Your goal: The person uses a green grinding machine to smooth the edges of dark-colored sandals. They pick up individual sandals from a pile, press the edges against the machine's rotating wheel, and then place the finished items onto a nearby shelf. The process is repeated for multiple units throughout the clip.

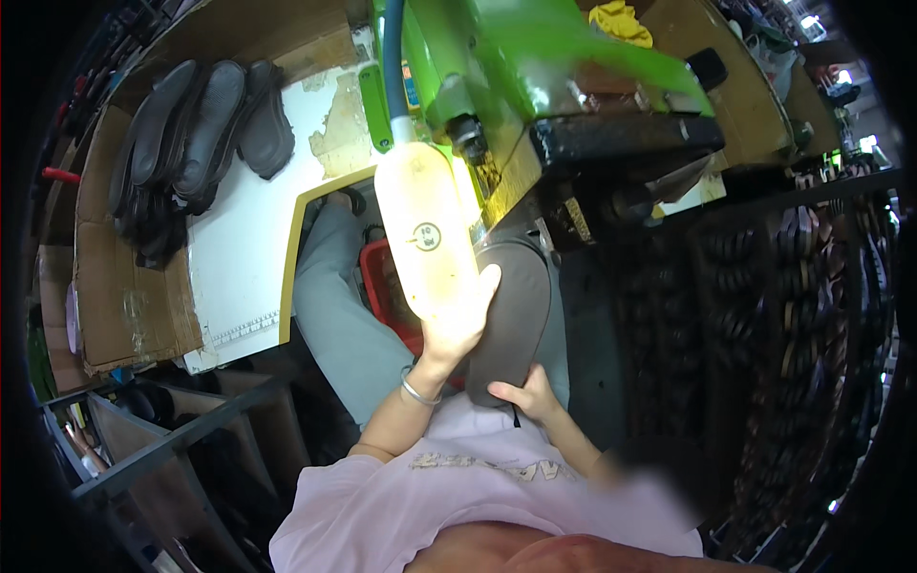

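A long dark grey shoe sole [516, 301] is held between my two hands in front of my lap, its far end beneath a green machine [506, 57]. My left hand [457, 323] grips the sole's left side, thumb along the edge; glare from the lamp washes out its other fingers. At the near end, my right hand [535, 393] is closed on the sole, with the thumb on top and the fingers mostly hidden. A bright, elongated lamp [420, 205] hangs just beyond my left hand and covers part of the view.
Several dark soles [205, 124] lie stacked on a white table [239, 277] at left, inside cardboard sides [153, 315]. Between my legs is a red container [382, 286]. Racks of footwear [745, 286] stand at right. A yellow cloth [621, 24] rests behind the machine.
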### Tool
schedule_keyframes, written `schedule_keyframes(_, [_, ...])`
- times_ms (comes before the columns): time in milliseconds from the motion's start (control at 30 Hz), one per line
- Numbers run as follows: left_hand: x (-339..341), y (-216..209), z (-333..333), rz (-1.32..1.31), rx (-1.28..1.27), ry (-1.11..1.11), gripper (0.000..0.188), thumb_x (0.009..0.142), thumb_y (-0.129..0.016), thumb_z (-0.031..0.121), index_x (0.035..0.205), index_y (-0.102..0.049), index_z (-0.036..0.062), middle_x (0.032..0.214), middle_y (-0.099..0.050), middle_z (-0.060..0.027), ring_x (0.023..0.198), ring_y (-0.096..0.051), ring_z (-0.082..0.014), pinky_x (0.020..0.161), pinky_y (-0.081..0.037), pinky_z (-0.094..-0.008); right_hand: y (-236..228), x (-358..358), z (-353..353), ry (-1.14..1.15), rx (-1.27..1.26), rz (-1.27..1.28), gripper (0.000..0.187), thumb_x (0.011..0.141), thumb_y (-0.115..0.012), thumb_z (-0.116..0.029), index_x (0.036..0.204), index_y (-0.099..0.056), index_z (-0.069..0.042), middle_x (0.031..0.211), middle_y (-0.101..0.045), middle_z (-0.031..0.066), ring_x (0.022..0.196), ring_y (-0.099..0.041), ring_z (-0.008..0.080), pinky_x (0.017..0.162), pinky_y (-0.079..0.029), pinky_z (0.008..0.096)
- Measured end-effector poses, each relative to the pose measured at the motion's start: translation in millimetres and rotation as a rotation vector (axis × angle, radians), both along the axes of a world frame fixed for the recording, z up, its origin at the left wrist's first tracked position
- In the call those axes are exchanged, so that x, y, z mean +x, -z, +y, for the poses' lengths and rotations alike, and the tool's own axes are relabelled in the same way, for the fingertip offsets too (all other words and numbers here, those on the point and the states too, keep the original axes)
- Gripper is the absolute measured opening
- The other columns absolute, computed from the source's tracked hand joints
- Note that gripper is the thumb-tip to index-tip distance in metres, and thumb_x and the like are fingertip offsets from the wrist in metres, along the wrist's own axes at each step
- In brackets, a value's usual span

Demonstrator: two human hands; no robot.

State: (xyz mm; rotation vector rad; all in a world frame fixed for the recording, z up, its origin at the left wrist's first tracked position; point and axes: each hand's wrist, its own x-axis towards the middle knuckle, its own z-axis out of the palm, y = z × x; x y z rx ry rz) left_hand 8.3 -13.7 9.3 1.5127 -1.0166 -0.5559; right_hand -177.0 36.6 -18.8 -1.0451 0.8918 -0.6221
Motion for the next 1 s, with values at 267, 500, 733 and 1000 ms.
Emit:
schedule_keyframes(267, [14.2, -13.5, 14.6, 0.347, -0.116, -0.007, 0.028, 0.083, -0.064, -0.002, 0.109, -0.058, -0.0067, 0.099, -0.064, -0.0074, 0.090, -0.059, -0.0117, 0.082, -0.046, -0.0238, -32.7, -46.5, -32.4, 0.503, -0.023, -0.205, 0.041, 0.076, -0.067, -0.006, 0.112, -0.051, 0.004, 0.105, -0.060, 0.0101, 0.096, -0.059, 0.0162, 0.086, -0.047, 0.0293])
schedule_keyframes(500, [58.9, -25.5, 24.1, 0.465, -0.125, 0.106, 0.037, 0.075, -0.068, -0.002, 0.110, -0.057, -0.0051, 0.101, -0.064, -0.0109, 0.093, -0.060, -0.0182, 0.087, -0.046, -0.0299, -56.8, -15.6, -122.5, 0.502, -0.200, -0.169, 0.029, 0.080, -0.066, -0.008, 0.104, -0.052, 0.001, 0.093, -0.060, 0.0060, 0.081, -0.056, 0.0091, 0.075, -0.045, 0.0223])
schedule_keyframes(733, [95.8, -44.6, 44.4, 0.481, -0.169, 0.001, 0.026, 0.078, -0.068, 0.000, 0.102, -0.060, -0.0070, 0.095, -0.066, -0.0102, 0.086, -0.061, -0.0136, 0.081, -0.047, -0.0259, -69.3, 36.6, -134.4, 0.237, -0.236, -0.248, 0.025, 0.084, -0.064, -0.006, 0.106, -0.051, 0.000, 0.092, -0.061, 0.0047, 0.080, -0.056, 0.0066, 0.073, -0.046, 0.0206])
schedule_keyframes(1000, [101.5, -31.9, 64.4, 0.187, -0.062, -0.041, 0.017, 0.076, -0.071, -0.003, 0.092, -0.063, -0.0022, 0.083, -0.065, -0.0055, 0.074, -0.060, -0.0095, 0.070, -0.049, -0.0232, -72.5, 41.0, -128.2, 0.268, -0.463, -0.095, 0.022, 0.084, -0.063, -0.002, 0.103, -0.056, 0.004, 0.093, -0.064, 0.0065, 0.083, -0.059, 0.0089, 0.075, -0.048, 0.0224])
